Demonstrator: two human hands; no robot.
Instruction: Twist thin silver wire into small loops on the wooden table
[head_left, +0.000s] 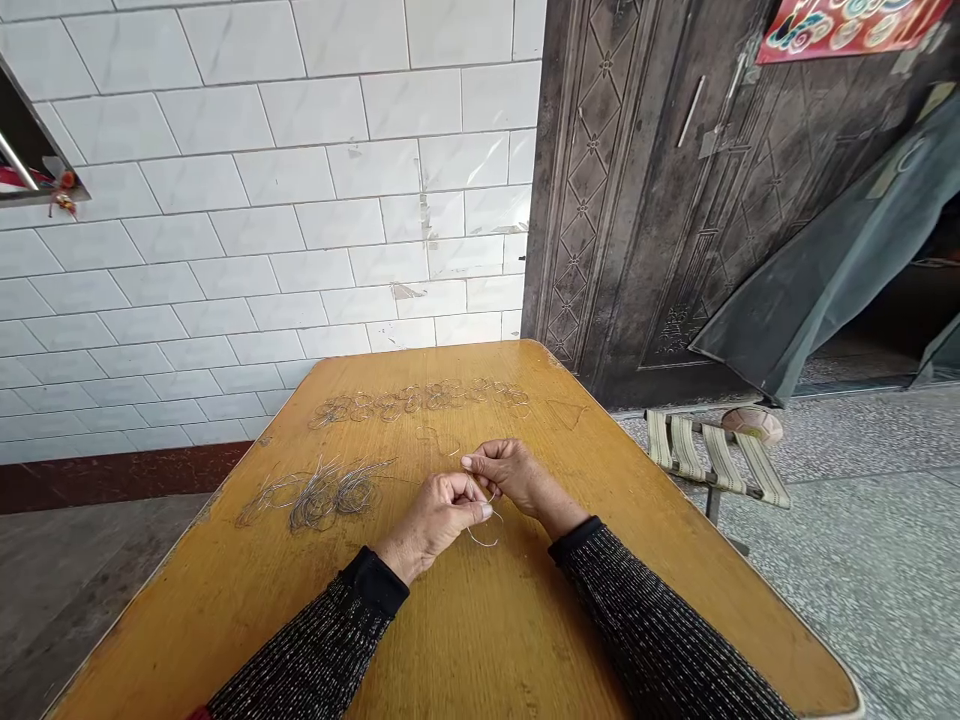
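Note:
Over the middle of the wooden table, my left hand (448, 512) pinches a thin wire (484, 543) between thumb and fingers; its curled end hangs below. My right hand (510, 475) is closed beside it, thumb and index finger pinched on the same wire. The fingers hide part of the wire. Left of my hands lies a tangled pile of thin wires (322, 497). Farther back, a row of wire loops (420, 398) stretches across the table. A few loose wire pieces (442, 440) lie just beyond my hands.
The wooden table (465, 640) reaches close to a white tiled wall (315, 190). At the right stand a dark carved door (645, 200) and a folding stool with striped straps (716, 455). A grey-green curtain (832, 260) hangs beside the door.

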